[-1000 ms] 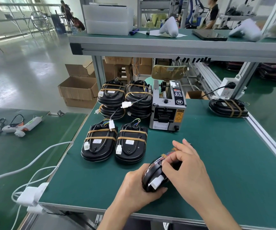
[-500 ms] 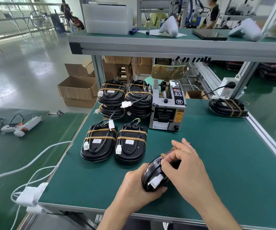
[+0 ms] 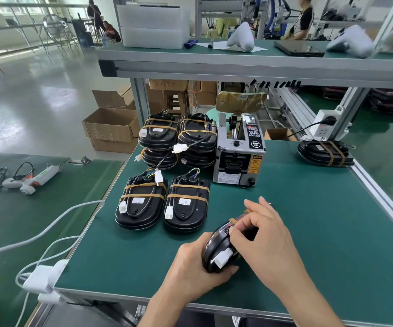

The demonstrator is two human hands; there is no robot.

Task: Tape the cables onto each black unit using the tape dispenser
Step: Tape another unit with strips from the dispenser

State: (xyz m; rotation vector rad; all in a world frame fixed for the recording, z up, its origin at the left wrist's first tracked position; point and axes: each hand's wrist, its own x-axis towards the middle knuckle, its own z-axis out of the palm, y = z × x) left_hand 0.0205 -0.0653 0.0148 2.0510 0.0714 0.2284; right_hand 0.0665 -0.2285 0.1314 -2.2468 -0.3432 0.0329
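Gripping a tilted black unit [image 3: 216, 246], both hands [image 3: 190, 265] press tape [image 3: 234, 219] down.

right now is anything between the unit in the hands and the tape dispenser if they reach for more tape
Nothing visible blocks that path. The black unit, gripped by the left hand and right hand, faces bare green mat up to the tape dispenser. The two taped units lie off to the left of that line.

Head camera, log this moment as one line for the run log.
step: taping cable | left hand: grips black unit | right hand: presses tape on it | tape dispenser: idle behind | taped units: to the left
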